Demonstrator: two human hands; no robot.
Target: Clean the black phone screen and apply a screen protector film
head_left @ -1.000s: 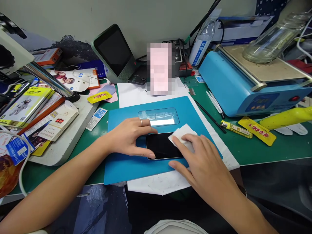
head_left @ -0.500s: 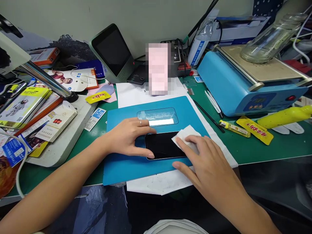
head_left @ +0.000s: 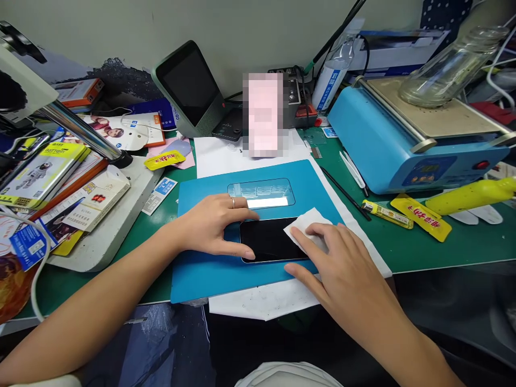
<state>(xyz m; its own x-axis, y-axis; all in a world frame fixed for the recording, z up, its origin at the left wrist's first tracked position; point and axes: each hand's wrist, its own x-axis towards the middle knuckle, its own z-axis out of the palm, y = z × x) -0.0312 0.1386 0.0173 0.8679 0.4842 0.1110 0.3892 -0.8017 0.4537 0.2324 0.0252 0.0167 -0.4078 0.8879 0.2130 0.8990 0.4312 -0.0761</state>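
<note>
A black phone (head_left: 266, 239) lies screen-up on a blue work mat (head_left: 209, 271). My left hand (head_left: 213, 226) grips the phone's left end, thumb along its near edge and fingers along the far edge. My right hand (head_left: 334, 263) presses a white wipe (head_left: 305, 223) flat against the right part of the screen with its fingers. A clear screen protector (head_left: 262, 192) lies on the mat just beyond the phone.
A blue machine (head_left: 403, 140) with a glass jar (head_left: 447, 64) on it stands at the right. Yellow packets (head_left: 421, 215) and a yellow tool (head_left: 471, 194) lie near it. Boxes and leaflets (head_left: 60, 183) crowd the left. A tilted display (head_left: 189, 88) stands behind the mat.
My right hand and the wipe have slid slightly to the right across the screen. My left hand has stayed on the phone.
</note>
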